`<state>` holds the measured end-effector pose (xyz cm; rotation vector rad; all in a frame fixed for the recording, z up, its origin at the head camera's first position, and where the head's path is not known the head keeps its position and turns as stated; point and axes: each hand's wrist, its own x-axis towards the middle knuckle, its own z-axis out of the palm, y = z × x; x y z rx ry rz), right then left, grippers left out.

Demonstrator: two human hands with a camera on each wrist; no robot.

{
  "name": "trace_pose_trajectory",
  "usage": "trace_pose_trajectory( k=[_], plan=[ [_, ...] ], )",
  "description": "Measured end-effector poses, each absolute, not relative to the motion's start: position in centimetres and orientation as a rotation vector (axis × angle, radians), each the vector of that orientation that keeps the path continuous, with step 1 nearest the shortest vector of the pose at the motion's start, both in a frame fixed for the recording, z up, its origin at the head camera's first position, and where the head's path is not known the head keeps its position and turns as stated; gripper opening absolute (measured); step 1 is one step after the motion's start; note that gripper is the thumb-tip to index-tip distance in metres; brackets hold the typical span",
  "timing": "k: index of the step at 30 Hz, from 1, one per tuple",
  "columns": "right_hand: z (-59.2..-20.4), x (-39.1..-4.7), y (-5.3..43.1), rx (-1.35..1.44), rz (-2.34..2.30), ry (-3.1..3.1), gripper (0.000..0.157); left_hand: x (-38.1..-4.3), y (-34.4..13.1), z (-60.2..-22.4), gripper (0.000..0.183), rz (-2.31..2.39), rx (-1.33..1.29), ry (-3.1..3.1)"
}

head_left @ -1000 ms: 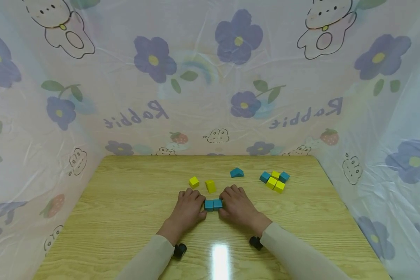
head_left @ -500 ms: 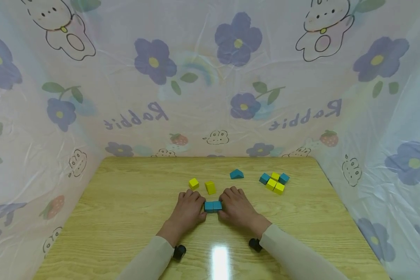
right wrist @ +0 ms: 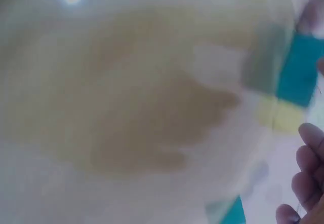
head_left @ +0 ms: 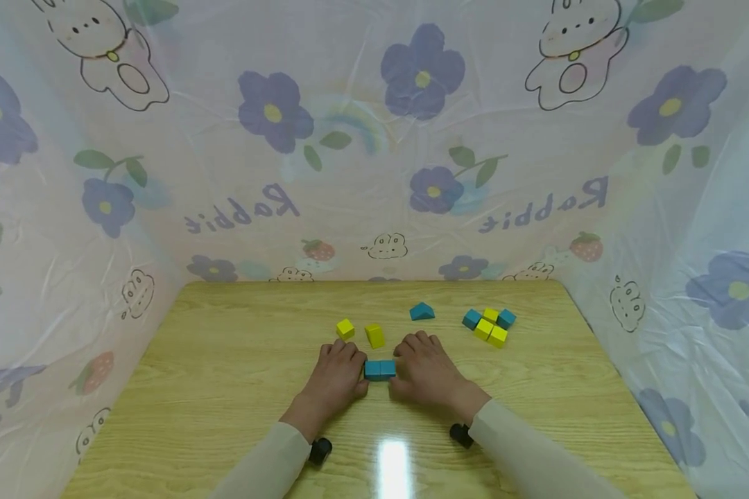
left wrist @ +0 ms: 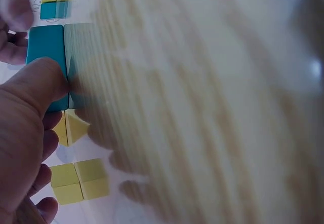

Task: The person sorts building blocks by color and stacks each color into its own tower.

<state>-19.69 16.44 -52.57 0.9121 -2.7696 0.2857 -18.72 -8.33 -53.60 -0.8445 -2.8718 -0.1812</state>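
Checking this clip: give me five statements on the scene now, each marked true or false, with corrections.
Two blue blocks lie side by side between the left hand and right hand. True.
The five-block cluster has more blue than yellow. False: three yellow, two blue.
The left hand touches the blue blocks. True.
The yellow cube sits on the yellow wedge. False: they stand apart on the table.
The blue triangular block lies farther back than the blue blocks. True.
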Motion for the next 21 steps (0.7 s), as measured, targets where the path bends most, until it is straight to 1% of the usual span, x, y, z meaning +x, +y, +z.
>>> trace_pose_trajectory(
  k=[2,5,9,12,16,21],
  plan=[
    [-51.8,-20.3,17.7,0.861,0.345,-2.773,0.041,-18.7,-8.4,-53.7,0.035,-0.189,-0.839,-2.876],
    [-50.3,-21.9,20.4,0.732,0.384,-2.756,0.041,-18.6,-8.4,-53.7,0.034,-0.201,-0.827,-2.884],
    [-49.1,-24.0,24.5,0.536,0.256,-2.763,0.04,-18.6,-8.4,-53.5,0.034,-0.219,-0.816,-2.892],
    [-48.8,-24.7,26.8,0.438,0.118,-2.814,0.039,-18.6,-8.4,-53.5,0.033,-0.241,-0.822,-2.888],
    [-49.0,-24.9,28.3,0.373,0.032,-2.885,0.036,-18.5,-8.4,-53.5,0.034,-0.245,-0.828,-2.882],
    [-49.8,-25.1,28.7,0.315,-0.009,-2.942,0.034,-18.6,-8.5,-53.8,0.034,-0.251,-0.829,-2.883]
  ],
)
